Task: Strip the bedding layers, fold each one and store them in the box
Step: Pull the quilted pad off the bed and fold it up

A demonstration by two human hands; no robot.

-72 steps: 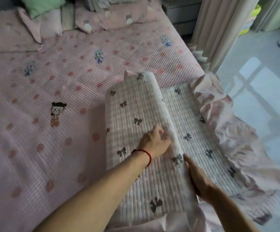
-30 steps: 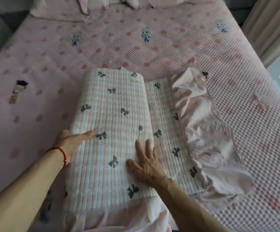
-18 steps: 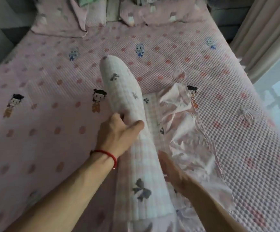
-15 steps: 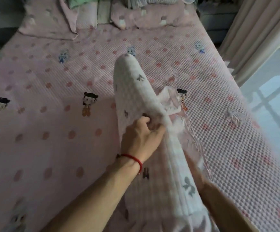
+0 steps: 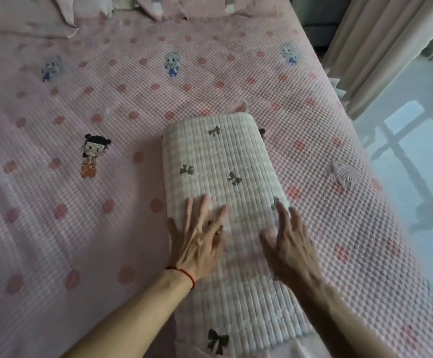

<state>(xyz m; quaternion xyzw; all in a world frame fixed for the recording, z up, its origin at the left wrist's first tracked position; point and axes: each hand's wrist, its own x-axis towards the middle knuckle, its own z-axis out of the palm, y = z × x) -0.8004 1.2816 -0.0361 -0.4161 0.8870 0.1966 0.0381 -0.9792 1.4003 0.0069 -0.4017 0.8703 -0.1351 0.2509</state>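
Note:
A white quilted cover with black bows point(image 5: 218, 161) lies folded into a long narrow bundle on the pink bedspread point(image 5: 81, 223), running from the near edge toward the middle of the bed. My left hand point(image 5: 197, 239), with a red string on the wrist, lies flat on the bundle's left side, fingers spread. My right hand point(image 5: 290, 241) presses flat on its right side. A pink frill point(image 5: 192, 350) shows at the bundle's near end. No box is in view.
Pink pillows point(image 5: 26, 19) lie at the head of the bed. A beige curtain point(image 5: 365, 47) hangs at the right, beside the glossy floor point(image 5: 417, 156). The bed's right edge runs close to the bundle.
The half-folded cover was lifted by its left part and folded over to the right, hiding the pink ruffle. Both hands have let go and now lie flat on the narrower bundle.

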